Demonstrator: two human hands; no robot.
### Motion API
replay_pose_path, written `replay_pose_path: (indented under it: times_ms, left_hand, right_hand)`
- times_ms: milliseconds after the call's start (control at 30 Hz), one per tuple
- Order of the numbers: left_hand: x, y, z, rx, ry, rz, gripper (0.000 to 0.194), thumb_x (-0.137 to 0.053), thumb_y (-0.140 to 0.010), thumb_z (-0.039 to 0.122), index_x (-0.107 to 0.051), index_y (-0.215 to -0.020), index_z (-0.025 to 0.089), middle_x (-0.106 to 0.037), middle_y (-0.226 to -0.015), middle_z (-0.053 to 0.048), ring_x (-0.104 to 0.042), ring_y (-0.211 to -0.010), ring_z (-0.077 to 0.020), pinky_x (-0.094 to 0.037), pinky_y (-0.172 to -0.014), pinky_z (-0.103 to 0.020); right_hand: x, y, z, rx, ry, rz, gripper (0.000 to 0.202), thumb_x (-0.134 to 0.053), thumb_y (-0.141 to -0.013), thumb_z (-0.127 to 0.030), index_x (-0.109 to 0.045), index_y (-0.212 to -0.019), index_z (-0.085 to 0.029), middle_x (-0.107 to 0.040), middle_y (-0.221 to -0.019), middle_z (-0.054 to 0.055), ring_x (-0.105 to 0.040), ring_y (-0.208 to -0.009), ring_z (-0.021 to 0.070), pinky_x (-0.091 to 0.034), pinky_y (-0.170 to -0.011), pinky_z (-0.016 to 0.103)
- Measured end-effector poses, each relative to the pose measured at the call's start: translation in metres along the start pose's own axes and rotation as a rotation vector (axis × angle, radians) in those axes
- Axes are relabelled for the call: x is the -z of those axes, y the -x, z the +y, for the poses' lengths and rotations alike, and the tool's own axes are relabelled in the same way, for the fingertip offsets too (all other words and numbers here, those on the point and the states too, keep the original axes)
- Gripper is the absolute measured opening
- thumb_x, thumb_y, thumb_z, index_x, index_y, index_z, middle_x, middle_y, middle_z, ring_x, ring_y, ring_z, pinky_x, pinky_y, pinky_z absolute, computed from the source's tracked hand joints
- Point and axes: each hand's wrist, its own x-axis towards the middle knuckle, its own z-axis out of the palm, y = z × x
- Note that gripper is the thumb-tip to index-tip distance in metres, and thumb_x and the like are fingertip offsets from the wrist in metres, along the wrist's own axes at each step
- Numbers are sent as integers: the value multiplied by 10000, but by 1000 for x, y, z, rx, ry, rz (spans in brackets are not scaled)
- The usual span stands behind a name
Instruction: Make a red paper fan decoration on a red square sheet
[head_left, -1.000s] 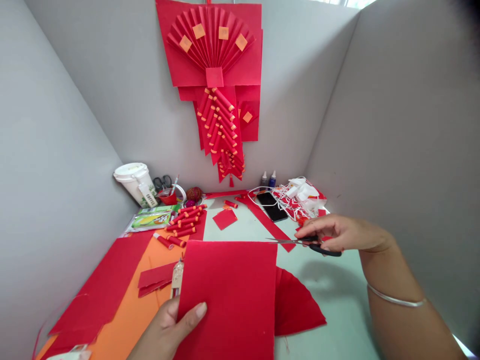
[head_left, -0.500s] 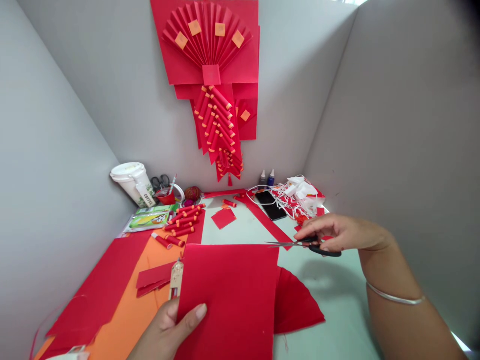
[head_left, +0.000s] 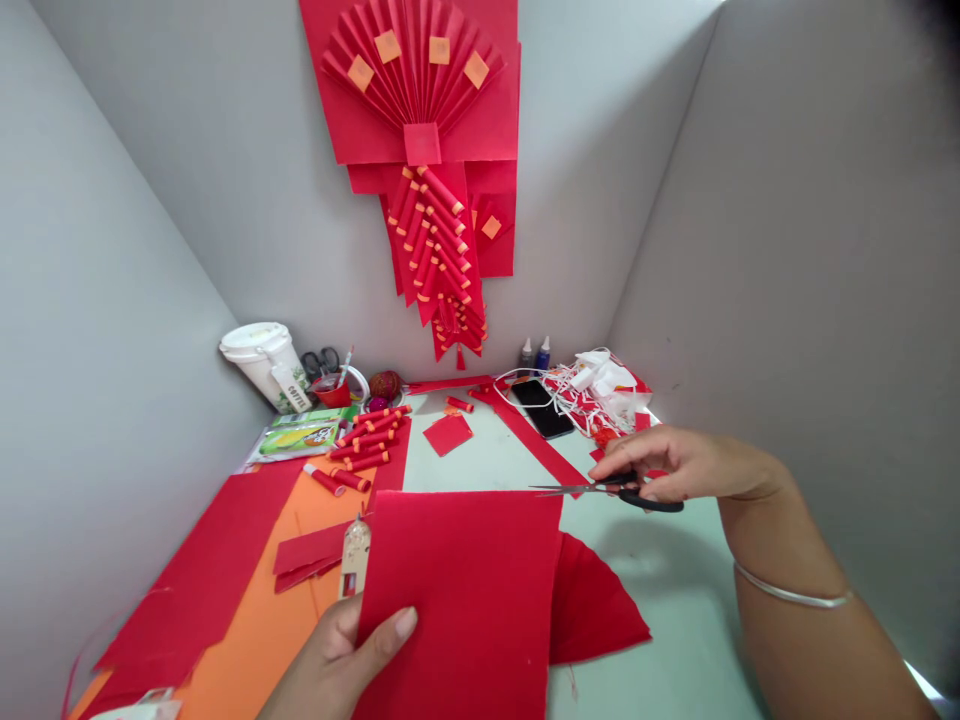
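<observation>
A red paper sheet (head_left: 465, 590) is raised toward me, gripped at its left edge by my left hand (head_left: 356, 645) with the thumb on its front. Black-handled scissors (head_left: 622, 488) sit in my right hand (head_left: 686, 470), fingers in the handle loops. Their blades point left at the sheet's top right corner; whether they touch the paper I cannot tell. Behind the sheet a pleated red paper fan (head_left: 596, 605) lies on the table, partly covered. Just left of the sheet, a cream-coloured tool (head_left: 355, 550), perhaps a glue gun, is half hidden.
Red paper rolls with orange ends (head_left: 367, 445) lie at the left. A phone (head_left: 541, 408) and tangled white cords (head_left: 581, 400) are at the back right. A white bucket (head_left: 262, 365) stands by the left wall. Red paper decorations (head_left: 420, 90) hang on the wall ahead.
The red sheet and my left hand have shifted very slightly to the right. My right hand and the scissors stay in nearly the same place.
</observation>
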Motion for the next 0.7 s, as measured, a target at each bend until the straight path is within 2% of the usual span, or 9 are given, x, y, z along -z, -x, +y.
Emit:
replay_pose_path:
  times_ms: [167,333,433,700]
  left_hand:
    - [5,-4,3,32,-32,-84,495,-791,-712,412,-699,-1125,154,-775,-952,-130,-733,-856,-368,-582,-819,-488]
    - [8,-6,2,47,-16,-70,499,-802,-701,396,-699,-1128,160,-772,-966,-131,-727,-871,-385,-584,-801,-502]
    - [7,-4,0,51,22,-84,479,-794,-719,375,-692,-1134,159,-769,-986,-129,-726,-894,-371,-569,-844,-497]
    - [5,-4,3,51,20,-76,513,-798,-718,368,-675,-1160,139,-766,-989,-140,-725,-899,-370,-573,-839,-490]
  right_hand:
    - [-1,-2,-1,17,-24,-2,415,-614,-859,-240,-634,-1274,-242,-651,-1084,86,-606,-893,164,-494,-677,240]
    - [0,-3,4,56,-39,-1,414,-629,-869,-300,-632,-1276,-221,-652,-1073,100,-607,-899,173,-497,-684,253]
    - [0,-2,6,50,-31,16,421,-637,-867,-315,-630,-1278,-224,-654,-1081,103,-607,-903,176,-494,-672,248]
    - [-1,-2,4,20,-56,41,411,-647,-862,-300,-641,-1268,-238,-653,-1047,92,-601,-853,143,-470,-579,177]
